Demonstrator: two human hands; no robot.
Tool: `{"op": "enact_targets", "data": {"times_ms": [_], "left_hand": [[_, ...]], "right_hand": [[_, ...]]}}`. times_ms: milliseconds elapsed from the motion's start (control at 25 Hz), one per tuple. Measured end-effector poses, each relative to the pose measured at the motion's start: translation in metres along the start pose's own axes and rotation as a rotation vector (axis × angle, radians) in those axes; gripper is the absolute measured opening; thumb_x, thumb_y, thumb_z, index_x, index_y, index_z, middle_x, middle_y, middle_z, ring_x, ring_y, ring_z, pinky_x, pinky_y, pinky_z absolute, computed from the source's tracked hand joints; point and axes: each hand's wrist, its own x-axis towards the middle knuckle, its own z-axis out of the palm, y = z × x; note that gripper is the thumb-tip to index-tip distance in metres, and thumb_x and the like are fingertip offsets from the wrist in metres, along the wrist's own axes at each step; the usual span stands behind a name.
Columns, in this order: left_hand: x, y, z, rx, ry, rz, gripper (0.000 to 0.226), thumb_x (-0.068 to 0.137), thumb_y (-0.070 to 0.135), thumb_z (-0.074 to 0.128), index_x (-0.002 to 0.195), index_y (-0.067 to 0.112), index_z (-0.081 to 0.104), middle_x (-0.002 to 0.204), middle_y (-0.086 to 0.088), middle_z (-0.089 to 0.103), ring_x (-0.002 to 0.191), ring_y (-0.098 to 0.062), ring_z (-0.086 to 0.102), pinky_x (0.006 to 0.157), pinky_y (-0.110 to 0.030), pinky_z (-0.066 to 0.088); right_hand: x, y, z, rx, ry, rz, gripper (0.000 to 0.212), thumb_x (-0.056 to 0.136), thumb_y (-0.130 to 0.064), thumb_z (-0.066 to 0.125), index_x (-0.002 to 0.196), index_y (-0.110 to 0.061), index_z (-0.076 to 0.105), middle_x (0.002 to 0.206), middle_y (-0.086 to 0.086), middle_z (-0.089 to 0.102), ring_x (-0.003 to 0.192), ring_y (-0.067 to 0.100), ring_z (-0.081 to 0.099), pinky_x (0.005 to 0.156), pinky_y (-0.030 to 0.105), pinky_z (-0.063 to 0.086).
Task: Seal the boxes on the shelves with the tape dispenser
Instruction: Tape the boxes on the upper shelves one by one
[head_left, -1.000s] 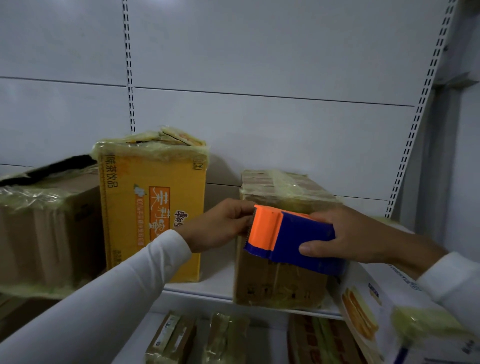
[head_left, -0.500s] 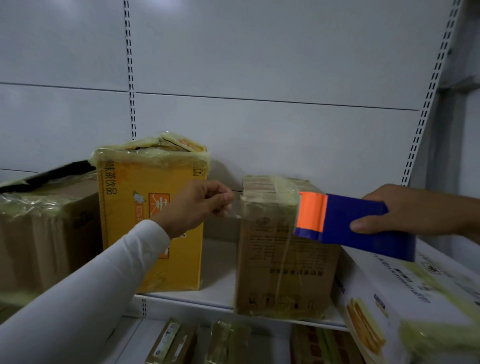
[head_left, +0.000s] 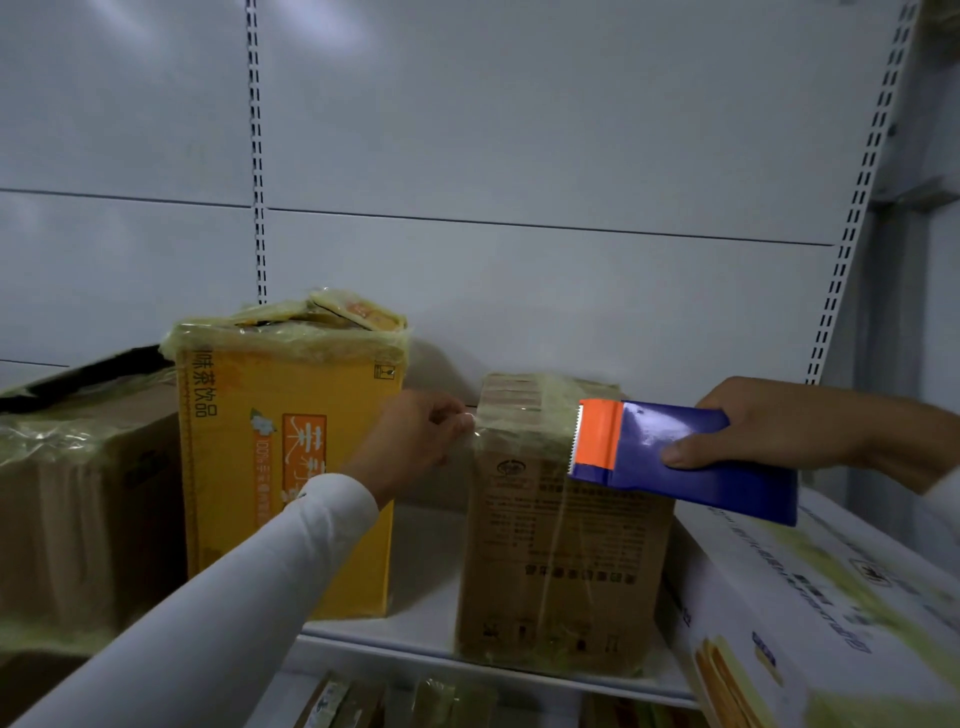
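Note:
A small brown cardboard box (head_left: 561, 561) stands on the white shelf (head_left: 421, 587), its top wrapped in yellowish tape. My right hand (head_left: 779, 431) grips a blue tape dispenser (head_left: 691, 462) with an orange toothed head, held at the box's upper right corner. A clear strip of tape (head_left: 519, 436) runs from the dispenser across the box's upper front to my left hand (head_left: 415, 436), which pinches the tape's free end just left of the box.
A tall yellow box (head_left: 291, 467) stands left of my left hand, and a larger brown box (head_left: 78, 509) is at the far left. A white printed carton (head_left: 810, 613) lies at the right. More packages sit on the shelf below. Slotted uprights run up the back wall.
My hands have drawn apart: the dispenser moved right from the box's front to its upper right corner, my left hand went left, and a strip of tape now stretches between them.

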Motion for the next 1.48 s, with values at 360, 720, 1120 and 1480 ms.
{"op": "enact_targets", "data": {"times_ms": [360,720,1120,1480], "left_hand": [[0.0,-0.002,0.003,0.1,0.091,0.045,0.04,0.086,0.03,0.067,0.123,0.017,0.061,0.071,0.007,0.057,0.064,-0.004,0.054,0.059,-0.018,0.043],[0.021,0.002,0.018,0.083,0.102,0.059,0.022,0.087,0.029,0.067,0.102,0.012,0.068,0.07,0.002,0.066,0.062,-0.005,0.058,0.058,-0.016,0.045],[0.01,-0.009,0.034,0.274,-0.075,0.413,0.038,0.09,0.033,0.061,0.124,0.016,0.063,0.123,-0.002,0.057,0.105,-0.018,0.056,0.095,-0.032,0.047],[0.015,0.002,0.019,0.608,-0.051,0.486,0.074,0.084,0.065,0.044,0.142,0.019,0.042,0.144,-0.001,0.044,0.125,-0.023,0.048,0.1,-0.036,0.042]], "right_hand": [[0.008,0.008,0.0,-0.012,-0.007,-0.031,0.048,0.076,-0.057,0.065,0.079,-0.009,0.067,0.07,0.008,0.071,0.054,0.014,0.061,0.055,0.025,0.042],[0.012,0.009,0.002,-0.001,-0.02,-0.046,0.047,0.079,-0.058,0.065,0.083,-0.012,0.067,0.074,0.006,0.072,0.058,0.014,0.064,0.057,0.024,0.045],[0.014,0.006,0.007,0.025,-0.025,-0.024,0.055,0.074,-0.064,0.067,0.085,-0.01,0.067,0.075,0.008,0.072,0.059,0.013,0.063,0.059,0.025,0.045],[0.014,0.001,0.011,0.024,-0.028,-0.018,0.06,0.073,-0.063,0.064,0.09,-0.006,0.067,0.08,0.011,0.071,0.06,0.013,0.062,0.058,0.023,0.044]]}}
